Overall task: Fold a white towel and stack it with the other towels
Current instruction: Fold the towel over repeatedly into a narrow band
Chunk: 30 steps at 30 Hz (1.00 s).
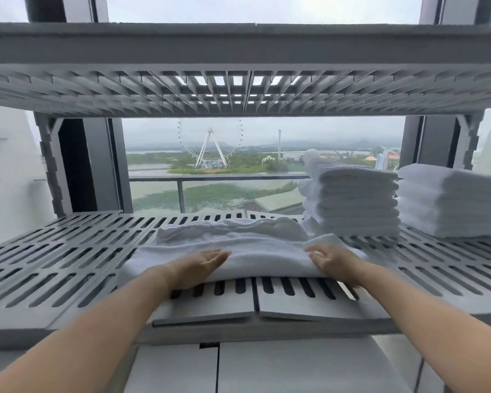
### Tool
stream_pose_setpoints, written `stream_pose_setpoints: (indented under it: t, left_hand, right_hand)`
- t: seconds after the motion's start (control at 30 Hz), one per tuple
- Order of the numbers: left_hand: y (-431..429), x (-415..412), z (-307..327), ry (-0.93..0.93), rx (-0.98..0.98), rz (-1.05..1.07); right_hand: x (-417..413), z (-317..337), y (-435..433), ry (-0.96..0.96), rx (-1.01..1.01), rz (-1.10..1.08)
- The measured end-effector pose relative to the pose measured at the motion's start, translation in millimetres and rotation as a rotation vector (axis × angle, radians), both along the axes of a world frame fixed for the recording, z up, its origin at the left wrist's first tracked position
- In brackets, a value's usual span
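A white towel [247,251] lies partly folded across the middle of the grey slotted shelf [68,251], its near fold hanging at the shelf's front part. My left hand [201,268] grips the towel's near edge left of centre, fingers on top. My right hand [330,259] holds the same edge to the right. Two stacks of folded white towels stand at the right: a taller stack [352,199] just behind the towel's right end and a lower stack [454,199] at the far right.
A second grey slotted shelf [238,89] hangs close overhead. Dark uprights [51,165] frame the rack's back corners, with a window and balcony rail behind. The shelf's left half holds nothing.
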State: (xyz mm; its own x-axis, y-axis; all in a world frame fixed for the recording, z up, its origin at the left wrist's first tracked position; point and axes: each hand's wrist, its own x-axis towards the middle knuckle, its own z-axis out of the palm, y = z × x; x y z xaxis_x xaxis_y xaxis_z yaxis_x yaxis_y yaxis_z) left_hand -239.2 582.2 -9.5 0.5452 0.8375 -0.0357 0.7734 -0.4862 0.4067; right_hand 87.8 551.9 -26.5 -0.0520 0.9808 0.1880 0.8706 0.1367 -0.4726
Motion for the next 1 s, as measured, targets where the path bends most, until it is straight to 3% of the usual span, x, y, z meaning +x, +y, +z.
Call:
stream_pose_setpoints:
  t: [0.1,0.23,0.37,0.53,0.73,1.0]
  left_hand:
    - [12,3,2,0.02,0.025,0.042]
    - [35,6,-3,0.024,0.05,0.122]
    - [57,7,-8,0.039,0.121,0.195]
    - [62,-3,-3,0.226,0.347,0.326]
    - [14,-15,12,0.175,0.525,0.272]
    - [-90,-25,27,0.259,0.571,0.125]
  right_hand:
    - [7,6,11,-0.052,0.076,-0.04]
    - [9,10,37,-0.189,0.02,-0.047]
    - [2,8,67,-0.171,0.024,0.05]
    - [-4,7,86,-0.26,0.059,0.137]
    - [-4,18,37,-0.289,0.429,0.133]
    - [-4,18,-60,-0.381,0.448,0.055]
